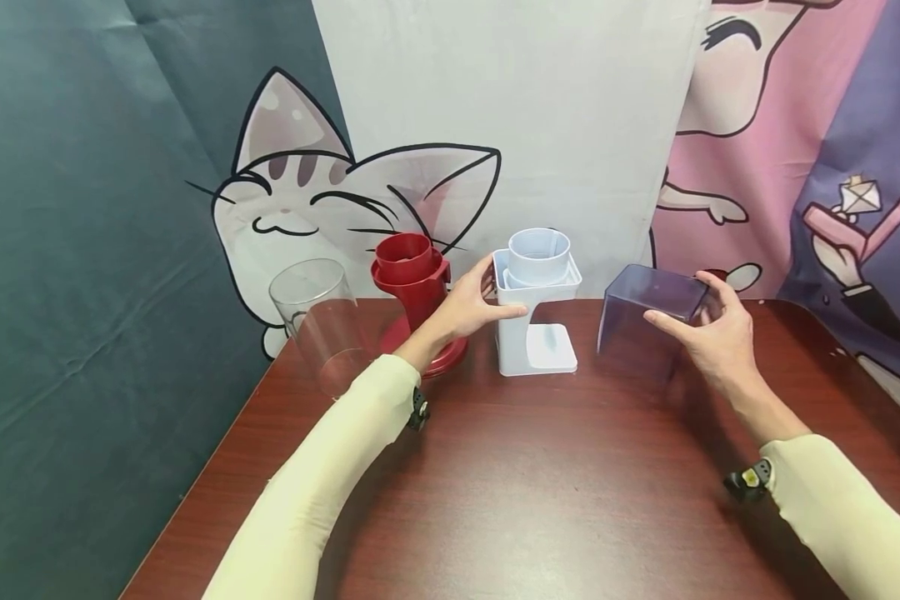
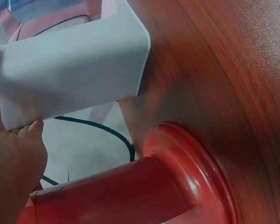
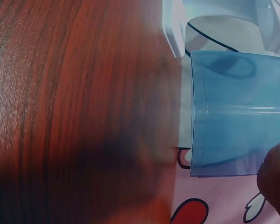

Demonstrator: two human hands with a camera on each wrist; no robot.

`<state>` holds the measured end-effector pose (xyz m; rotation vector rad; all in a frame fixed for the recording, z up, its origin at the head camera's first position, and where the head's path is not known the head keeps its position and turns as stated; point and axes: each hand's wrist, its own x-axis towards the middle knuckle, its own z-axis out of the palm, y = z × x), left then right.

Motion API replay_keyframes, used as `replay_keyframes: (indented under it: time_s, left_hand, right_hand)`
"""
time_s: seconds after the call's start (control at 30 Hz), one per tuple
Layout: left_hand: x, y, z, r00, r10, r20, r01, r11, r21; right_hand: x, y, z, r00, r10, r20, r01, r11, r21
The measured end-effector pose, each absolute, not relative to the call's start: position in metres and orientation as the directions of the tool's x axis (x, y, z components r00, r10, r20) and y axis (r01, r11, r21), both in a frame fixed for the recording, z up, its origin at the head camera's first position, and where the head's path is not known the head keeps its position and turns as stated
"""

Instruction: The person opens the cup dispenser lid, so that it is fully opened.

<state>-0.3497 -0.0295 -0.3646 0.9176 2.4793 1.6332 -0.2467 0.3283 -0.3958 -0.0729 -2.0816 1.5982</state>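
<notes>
My left hand grips the upper left side of a white plastic stand, thumb across its front and fingers behind. A round white cup-like part sits in the stand's square top, and its flat foot rests on the table. My right hand pinches the closed top end of a see-through bluish square cover between thumb and fingers. The cover hangs beside the stand, its lower edge seemingly off the table. In the left wrist view, the stand's side wall shows next to my left hand.
A similar red stand with a round base stands just left of my left forearm. Farther left is a clear cylinder, upright on the brown table. A printed cartoon cloth hangs behind the table's back edge.
</notes>
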Motion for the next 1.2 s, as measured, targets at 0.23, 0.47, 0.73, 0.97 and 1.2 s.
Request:
replay_keyframes:
  time_s: [0.23,0.47,0.73,0.97,1.2]
  left_hand:
    - [-0.351,-0.029,-0.363,-0.809,0.516,0.28,0.449,0.235,0.862]
    - [-0.348,-0.026,-0.359,-0.814,0.524,0.252,0.431,0.254,0.866]
    - [-0.343,-0.025,-0.358,-0.835,0.501,0.229,0.398,0.262,0.879]
    - [-0.34,-0.023,-0.359,-0.84,0.482,0.247,0.414,0.277,0.867]
    - [-0.33,-0.018,-0.363,-0.866,0.409,0.288,0.445,0.365,0.818]
  right_hand:
    - [-0.251,0.326,-0.404,-0.866,0.361,0.345,-0.228,0.329,-0.917]
    - [-0.251,0.329,-0.412,-0.877,0.368,0.309,-0.189,0.327,-0.926]
    - [-0.25,0.333,-0.417,-0.894,0.338,0.293,-0.17,0.35,-0.921]
    - [-0.248,0.334,-0.419,-0.899,0.319,0.301,-0.181,0.355,-0.917]
    - [-0.243,0.332,-0.418,-0.907,0.311,0.283,-0.155,0.377,-0.913]
